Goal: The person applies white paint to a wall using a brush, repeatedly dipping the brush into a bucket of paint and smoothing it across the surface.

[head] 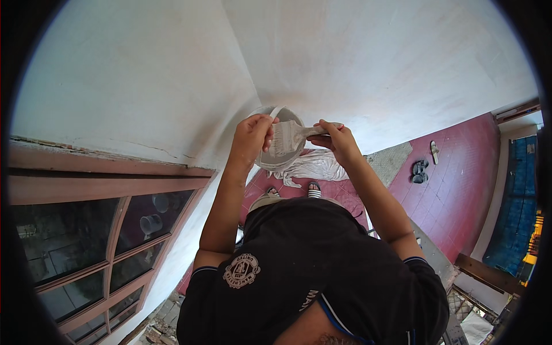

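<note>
My left hand [253, 133] is closed around the pale handle [277, 112] of a white plastic bucket [296, 115], which hangs in front of me near a wall corner. In my right hand [335, 140] is the handle of a wide paintbrush [288, 137]. Whitish paint coats its bristles and ferrule. The brush lies crosswise over the bucket's mouth, bristle end towards my left fingers. Whether the bristles touch the rim, I cannot tell. Much of the bucket's inside is hidden by the brush and my left hand.
Whitish walls [345, 60] meet ahead of me. A wood-framed window [112, 233] is at left. A crumpled pale cloth [317, 166] lies on the red tiled floor [448, 172] by my sandalled feet [314, 188]. Dark sandals [419, 171] and a light slipper [434, 152] lie to the right.
</note>
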### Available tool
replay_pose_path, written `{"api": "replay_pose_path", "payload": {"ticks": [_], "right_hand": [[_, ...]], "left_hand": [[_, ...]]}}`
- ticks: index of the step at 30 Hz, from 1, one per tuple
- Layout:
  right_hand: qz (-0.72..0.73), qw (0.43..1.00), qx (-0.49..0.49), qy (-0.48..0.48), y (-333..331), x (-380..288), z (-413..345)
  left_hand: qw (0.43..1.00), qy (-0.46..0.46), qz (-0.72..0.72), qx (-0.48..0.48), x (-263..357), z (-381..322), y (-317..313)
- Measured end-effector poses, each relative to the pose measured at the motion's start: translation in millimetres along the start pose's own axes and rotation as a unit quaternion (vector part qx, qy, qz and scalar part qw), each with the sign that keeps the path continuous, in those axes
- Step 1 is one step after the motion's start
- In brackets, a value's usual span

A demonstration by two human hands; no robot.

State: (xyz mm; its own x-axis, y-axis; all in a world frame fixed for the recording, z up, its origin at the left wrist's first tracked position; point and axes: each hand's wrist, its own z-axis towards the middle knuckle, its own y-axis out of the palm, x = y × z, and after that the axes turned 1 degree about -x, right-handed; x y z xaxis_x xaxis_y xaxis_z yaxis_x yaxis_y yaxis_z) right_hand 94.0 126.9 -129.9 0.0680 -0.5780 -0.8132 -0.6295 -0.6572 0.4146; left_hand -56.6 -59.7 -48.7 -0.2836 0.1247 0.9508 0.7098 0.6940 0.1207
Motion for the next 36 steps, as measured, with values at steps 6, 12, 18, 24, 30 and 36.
{"api": "replay_pose_path", "payload": {"ticks": [6,12,18,24,30,36], "right_hand": [[0.162,0.985,-0.009,0.054,-17,24,4],[0.084,0.994,0.022,-0.063,10,18,-19],[-0.121,0.972,0.088,-0.179,27,37,-38],[0.150,0.984,0.037,-0.090,11,74,-50],[0.259,0.960,0.060,-0.084,11,86,-52],[0.279,0.952,0.067,-0.102,15,76,-57]], "left_hand": [[1.000,0.008,-0.009,-0.009,4,2,-1],[0.999,0.008,-0.015,-0.036,4,4,-15],[0.998,-0.014,0.007,-0.053,-15,1,-28],[0.994,-0.009,-0.013,-0.105,-17,-6,-33],[0.992,0.001,-0.031,-0.122,2,-7,-34],[0.989,0.037,-0.041,-0.139,22,-9,-32]]}}
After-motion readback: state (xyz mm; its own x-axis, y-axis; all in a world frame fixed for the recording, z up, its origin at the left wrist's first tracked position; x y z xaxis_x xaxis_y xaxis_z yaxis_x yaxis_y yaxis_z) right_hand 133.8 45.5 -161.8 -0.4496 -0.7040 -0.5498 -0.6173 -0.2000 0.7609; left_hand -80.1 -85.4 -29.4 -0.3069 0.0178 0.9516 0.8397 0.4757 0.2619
